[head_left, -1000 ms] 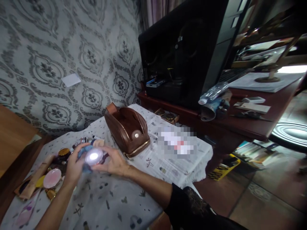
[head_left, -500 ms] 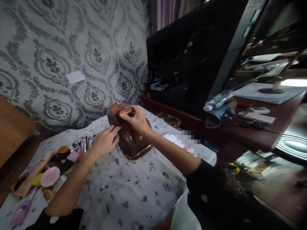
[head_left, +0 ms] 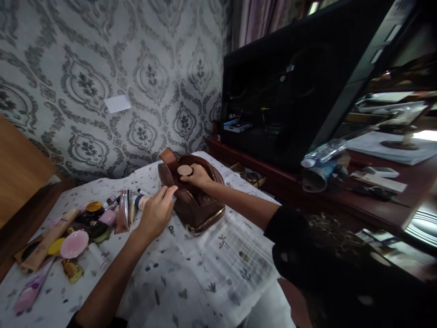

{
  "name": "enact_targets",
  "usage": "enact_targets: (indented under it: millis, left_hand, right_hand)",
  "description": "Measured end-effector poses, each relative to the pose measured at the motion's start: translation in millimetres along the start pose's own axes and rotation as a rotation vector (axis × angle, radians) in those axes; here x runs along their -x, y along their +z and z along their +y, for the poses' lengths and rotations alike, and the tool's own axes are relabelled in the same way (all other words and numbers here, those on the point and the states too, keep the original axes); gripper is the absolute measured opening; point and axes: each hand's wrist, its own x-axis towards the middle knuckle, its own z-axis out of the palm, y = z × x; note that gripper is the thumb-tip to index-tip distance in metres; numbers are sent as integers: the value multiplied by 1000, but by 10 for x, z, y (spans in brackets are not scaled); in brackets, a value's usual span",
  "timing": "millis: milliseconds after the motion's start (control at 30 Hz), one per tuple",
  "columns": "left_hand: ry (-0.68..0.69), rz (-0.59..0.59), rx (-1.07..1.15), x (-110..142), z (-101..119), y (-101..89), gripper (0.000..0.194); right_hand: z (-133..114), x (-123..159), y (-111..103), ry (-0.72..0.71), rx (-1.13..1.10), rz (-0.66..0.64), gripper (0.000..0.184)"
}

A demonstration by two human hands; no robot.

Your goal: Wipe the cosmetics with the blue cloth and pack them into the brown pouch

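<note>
The patterned cloth (head_left: pixel 191 273) spreads beneath my fingers, and on it the brown bag (head_left: pixel 205 209) gapes under my right fingers (head_left: pixel 187 178); it looks supple but shape-keeping, best steadied by its rim. My left fingers (head_left: pixel 167 193) curl at its near side over a bit of blue (head_left: pixel 174 196); I can't tell whether they grip anything. Left of them lie loose cosmetics (head_left: pixel 74 244). My right fingers pinch the round compact (head_left: pixel 185 170) at the bag's mouth: probably light, stiff, slick and breakable, so its edge suits.
</note>
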Motion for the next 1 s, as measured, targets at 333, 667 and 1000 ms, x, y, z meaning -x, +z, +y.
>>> enact_targets:
  millis: [333,667,1000]
  left_hand:
    - [-15,99,66,73,20,133,31]
    - [-14,103,75,56,13,164,31]
    - [-24,120,98,61,27,179,32]
  right_hand:
    - [63,-277,545,108,38,-11,45]
    - [234,-340,685,121,11,21,53]
    - [234,-389,767,65,-29,11,47]
